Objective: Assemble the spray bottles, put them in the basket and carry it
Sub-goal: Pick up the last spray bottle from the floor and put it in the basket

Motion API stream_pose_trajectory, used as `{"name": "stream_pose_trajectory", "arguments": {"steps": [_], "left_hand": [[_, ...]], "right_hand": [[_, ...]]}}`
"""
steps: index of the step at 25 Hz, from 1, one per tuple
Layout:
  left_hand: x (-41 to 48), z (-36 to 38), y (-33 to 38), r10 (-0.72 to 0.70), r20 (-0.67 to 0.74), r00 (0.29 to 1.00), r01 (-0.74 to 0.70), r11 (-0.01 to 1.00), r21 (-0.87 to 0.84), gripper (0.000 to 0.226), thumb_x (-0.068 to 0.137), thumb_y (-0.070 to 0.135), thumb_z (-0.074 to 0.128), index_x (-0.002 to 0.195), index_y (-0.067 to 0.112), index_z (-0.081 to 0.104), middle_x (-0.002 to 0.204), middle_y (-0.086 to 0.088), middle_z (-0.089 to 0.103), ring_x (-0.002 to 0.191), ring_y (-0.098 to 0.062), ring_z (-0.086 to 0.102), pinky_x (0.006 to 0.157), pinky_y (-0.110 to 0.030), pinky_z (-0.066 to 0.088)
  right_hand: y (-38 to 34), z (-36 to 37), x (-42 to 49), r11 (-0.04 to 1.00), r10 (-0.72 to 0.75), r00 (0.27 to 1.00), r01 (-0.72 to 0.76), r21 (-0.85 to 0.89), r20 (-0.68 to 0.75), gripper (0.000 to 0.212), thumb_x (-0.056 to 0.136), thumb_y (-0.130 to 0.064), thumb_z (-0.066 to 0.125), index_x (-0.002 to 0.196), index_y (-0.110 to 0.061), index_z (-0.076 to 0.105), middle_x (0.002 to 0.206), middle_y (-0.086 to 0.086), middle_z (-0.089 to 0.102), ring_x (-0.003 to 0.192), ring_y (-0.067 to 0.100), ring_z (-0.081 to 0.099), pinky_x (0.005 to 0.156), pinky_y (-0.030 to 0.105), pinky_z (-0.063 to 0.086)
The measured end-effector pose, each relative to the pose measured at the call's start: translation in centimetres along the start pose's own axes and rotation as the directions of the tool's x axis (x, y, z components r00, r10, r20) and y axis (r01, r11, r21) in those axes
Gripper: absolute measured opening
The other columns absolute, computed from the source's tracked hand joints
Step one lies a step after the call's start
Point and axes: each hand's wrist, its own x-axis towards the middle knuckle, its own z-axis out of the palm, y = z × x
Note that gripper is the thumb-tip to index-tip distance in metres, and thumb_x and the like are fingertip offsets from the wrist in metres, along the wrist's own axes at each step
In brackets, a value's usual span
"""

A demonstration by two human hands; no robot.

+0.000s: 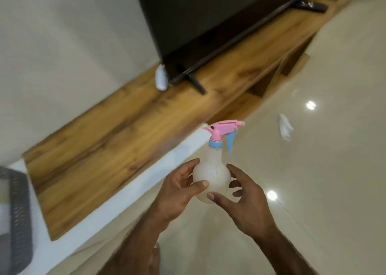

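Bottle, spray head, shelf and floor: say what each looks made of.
Bottle: likely plastic, milky and translucent, matte. Spray head: pink and blue plastic, smooth moulded shape. Shelf: wood or wood-look laminate, visible grain, low sheen. Floor: probably polished tile or stone, glossy, mirroring round lights.

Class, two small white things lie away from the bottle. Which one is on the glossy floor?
The crumpled white scrap, right of the spray bottle. The other white thing sits on the wooden shelf beside the television.
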Motion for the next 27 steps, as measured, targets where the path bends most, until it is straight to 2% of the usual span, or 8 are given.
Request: {"name": "stream_pose_trajectory", "arguments": {"steps": [5,10,13,17,19,21,24,27], "left_hand": [[-7.5,-15.6,1.1,0.090,-0.224,0.970,-0.132,0.975,-0.178,0.059,0.087,0.005,0.078,0.142,0.019,0.061,0.129,0.006,0.077,0.116,-0.010,0.073,0.089,-0.021,0.059],[-13.9,-26.8,-1.9,0.083,-0.478,0.875,-0.242,0.928,-0.283,0.070,0.075,0.022,0.081,0.141,0.019,0.062,0.128,0.002,0.077,0.113,-0.010,0.074,0.088,-0.026,0.060],[-17.9,-32.9,-5.5,0.049,-0.612,0.789,-0.292,0.907,-0.303,0.061,0.082,0.012,0.078,0.140,0.018,0.061,0.125,0.006,0.079,0.110,-0.005,0.075,0.084,-0.022,0.060],[-22.1,-38.5,-10.7,0.025,-0.723,0.691,-0.244,0.949,-0.201,0.059,0.091,0.005,0.074,0.146,0.018,0.057,0.138,0.000,0.071,0.125,-0.014,0.069,0.098,-0.029,0.060],[-23.8,-40.2,-13.3,0.034,-0.752,0.658,-0.195,0.973,-0.126,0.062,0.089,0.010,0.079,0.146,0.020,0.056,0.142,-0.001,0.067,0.128,-0.017,0.066,0.103,-0.035,0.059],[-24.7,-41.1,-15.5,0.048,-0.788,0.613,-0.129,0.991,-0.040,0.059,0.085,0.022,0.083,0.138,0.029,0.058,0.136,0.004,0.068,0.124,-0.016,0.066,0.101,-0.037,0.059],[-23.8,-41.6,-18.4,0.056,-0.847,0.529,-0.025,0.998,0.050,0.054,0.077,0.035,0.080,0.127,0.037,0.059,0.132,0.005,0.068,0.125,-0.016,0.062,0.106,-0.035,0.053],[-21.5,-42.1,-20.4,0.032,-0.864,0.502,0.034,0.998,0.056,0.058,0.080,0.034,0.078,0.135,0.030,0.061,0.140,0.000,0.064,0.129,-0.015,0.056,0.111,-0.040,0.050]], "right_hand": [[-12.9,11.5,-0.7,0.969,-0.217,0.963,0.232,-0.079,0.158,0.088,0.063,-0.072,0.072,0.142,-0.047,0.043,0.123,-0.037,0.056,0.106,-0.011,0.055,0.078,0.014,0.047],[-20.6,23.7,-3.0,0.907,-0.377,0.880,0.415,-0.079,0.289,0.085,0.069,-0.062,0.076,0.143,-0.049,0.036,0.123,-0.050,0.045,0.111,-0.005,0.056,0.087,0.022,0.052],[-23.4,31.7,-5.0,0.837,-0.461,0.789,0.538,-0.095,0.405,0.082,0.075,-0.051,0.079,0.147,-0.036,0.043,0.131,-0.030,0.053,0.116,0.008,0.058,0.088,0.035,0.057],[-25.4,40.2,-7.9,0.741,-0.498,0.695,0.652,-0.161,0.518,0.075,0.077,-0.050,0.078,0.142,-0.028,0.048,0.127,-0.013,0.058,0.112,0.009,0.058,0.086,0.027,0.056],[-25.2,44.0,-9.6,0.700,-0.474,0.659,0.684,-0.203,0.583,0.071,0.080,-0.053,0.075,0.140,-0.023,0.051,0.126,-0.007,0.061,0.113,0.014,0.060,0.092,0.032,0.056],[-24.6,47.1,-10.7,0.604,-0.457,0.632,0.737,-0.303,0.626,0.067,0.081,-0.052,0.073,0.137,-0.019,0.055,0.125,-0.002,0.065,0.114,0.020,0.063,0.100,0.040,0.052],[-23.4,50.6,-11.1,0.338,-0.434,0.627,0.779,-0.528,0.647,0.059,0.078,-0.048,0.070,0.126,-0.013,0.065,0.117,0.003,0.070,0.113,0.026,0.063,0.108,0.049,0.043],[-22.2,52.6,-10.2,0.250,-0.362,0.657,0.752,-0.610,0.662,0.060,0.079,-0.056,0.064,0.123,-0.016,0.070,0.119,0.003,0.071,0.126,0.028,0.056,0.119,0.057,0.026]]}}
